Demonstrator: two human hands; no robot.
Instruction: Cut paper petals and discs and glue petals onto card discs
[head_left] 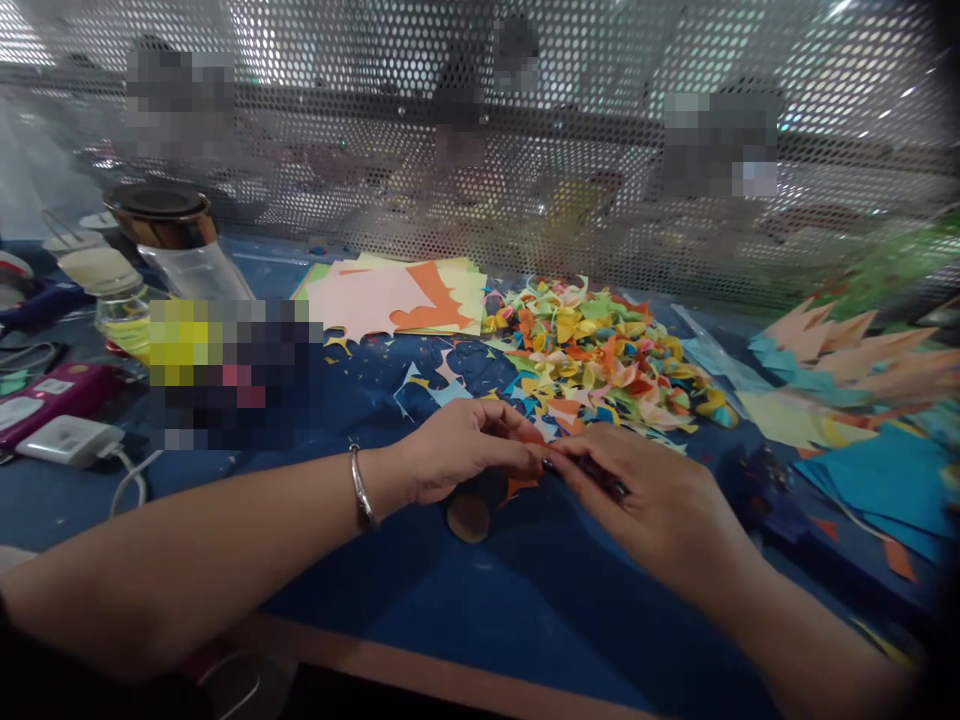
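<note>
Both hands meet over the blue tabletop in front of me. My left hand [480, 447], with a silver bangle [361, 487] on the wrist, pinches a small piece of orange paper [534, 437], mostly hidden by the fingers. My right hand [645, 485] is closed round a thin dark tool [616, 487] whose kind I cannot make out. The tool's end shows beside the left fingertips, at the paper. Below the left hand lies a round tan disc [468, 519]. An orange scrap [521, 487] lies under the hands.
Behind the hands is a heap of small folded coloured paper pieces [600, 350]. Paper sheets [367, 295] lie left of it, blue sheets [885, 480] at right. A lidded tumbler [187, 265], bottle [116, 300] and white charger [71, 442] stand left. A perforated metal screen [360, 180] rises behind.
</note>
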